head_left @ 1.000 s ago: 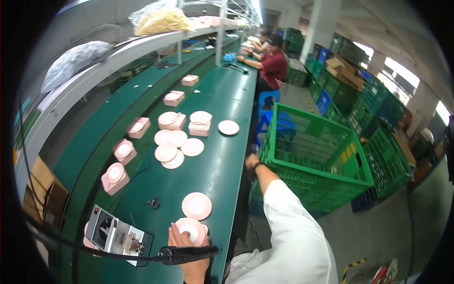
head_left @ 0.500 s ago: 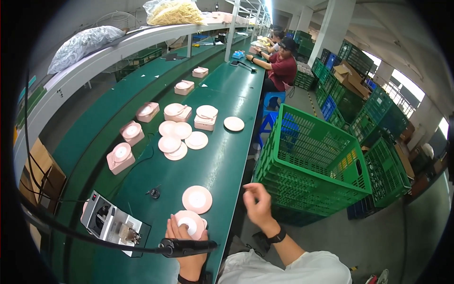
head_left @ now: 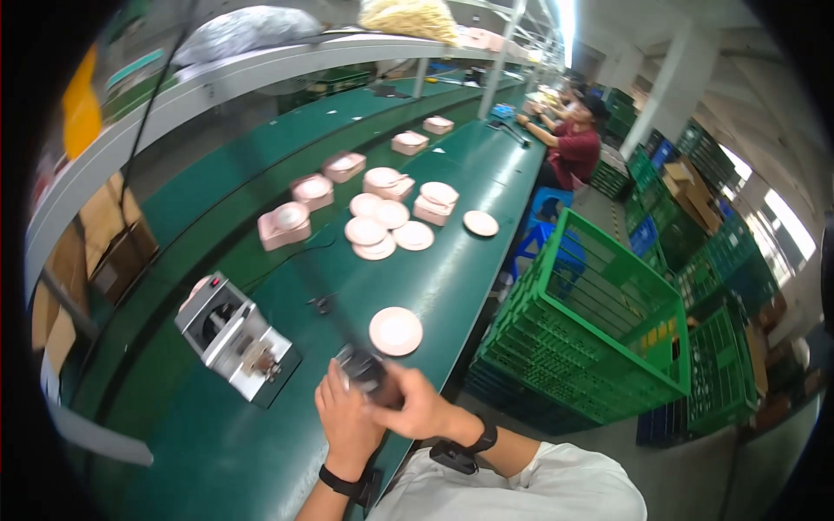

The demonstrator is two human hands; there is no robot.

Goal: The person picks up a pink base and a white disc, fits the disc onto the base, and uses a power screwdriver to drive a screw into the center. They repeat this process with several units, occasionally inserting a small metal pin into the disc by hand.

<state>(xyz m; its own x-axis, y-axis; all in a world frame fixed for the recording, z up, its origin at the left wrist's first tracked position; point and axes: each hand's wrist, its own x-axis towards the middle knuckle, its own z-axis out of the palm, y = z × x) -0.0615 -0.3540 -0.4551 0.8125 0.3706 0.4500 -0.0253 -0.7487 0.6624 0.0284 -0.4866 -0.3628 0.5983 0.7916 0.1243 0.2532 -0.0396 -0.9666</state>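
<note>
My right hand is wrapped round a black cylindrical power screwdriver, blurred by motion, over the near part of the green bench. Right beside it, my left hand has its fingers bent close together; what lies under them is hidden by the hands and the tool. Beyond the screwdriver a round pink disc with a pale centre lies flat. To the left stands a grey screw feeder, with a small dark part lying past it.
Several pink discs lie farther up the bench. Pink box-shaped record players stand in a row at the left. Green crates stand right of the bench edge. A co-worker in a red shirt sits at the far end.
My right hand has come in from the right and taken hold of the screwdriver. My left hand, earlier on a pink piece, is now beside the tool. The view has shifted.
</note>
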